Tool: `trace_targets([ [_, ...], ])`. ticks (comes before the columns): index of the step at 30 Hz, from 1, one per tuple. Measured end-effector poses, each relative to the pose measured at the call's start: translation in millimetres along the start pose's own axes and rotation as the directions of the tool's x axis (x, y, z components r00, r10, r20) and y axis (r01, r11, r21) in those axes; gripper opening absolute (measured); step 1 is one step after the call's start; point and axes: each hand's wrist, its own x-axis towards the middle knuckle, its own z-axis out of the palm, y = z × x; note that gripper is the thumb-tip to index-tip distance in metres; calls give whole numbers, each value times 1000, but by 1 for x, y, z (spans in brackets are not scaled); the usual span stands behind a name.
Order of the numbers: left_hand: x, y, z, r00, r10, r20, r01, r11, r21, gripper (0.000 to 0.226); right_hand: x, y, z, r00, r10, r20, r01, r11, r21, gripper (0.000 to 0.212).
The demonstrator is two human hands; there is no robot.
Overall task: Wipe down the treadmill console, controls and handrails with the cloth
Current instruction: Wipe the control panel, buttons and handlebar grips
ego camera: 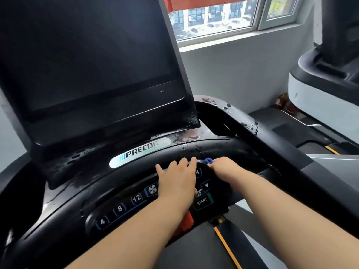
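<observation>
Left hand [177, 178] lies flat on the keypad [136, 199], fingers spread and extended toward 12 o'clock, tips on the crossbar [223, 152]. No cloth under it that I can see.

Right hand [223, 167] is closed, knuckles up, bunched around the cloth [208, 160]; only a small blue tuft shows at its 10 o'clock, touching the keypad's top edge. Can't tell the exact finger positions, they're curled under.

Cloth looks soft, light, limp, so it'll wad up. Better flattened under the palm than pinched, for more contact area.

Wet patches on the console [186, 138] and on the right rail [250, 125] at 1 o'clock of the hands. Surfaces there are probably slick.

Screen [87, 55] sits at 11 o'clock, glossy. Likely wants light pressure. Keys are membrane type, so pressing hard could trigger START [202, 201].
</observation>
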Motion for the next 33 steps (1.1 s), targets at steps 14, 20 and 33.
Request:
trace_targets([
  [14,-1,-1,0,1000,15,12,-15,1000,3,87,5,23,-2,995,-9,97,45,926,-374,10],
  [20,-1,-1,-1,1000,17,3,-17,1000,3,88,-40,39,-18,990,-53,134,54,999,-5,10],
  [33,0,-1,-1,1000,6,-3,-6,1000,14,88,-9,-3,-23,973,60,223,-15,980,-200,22],
])
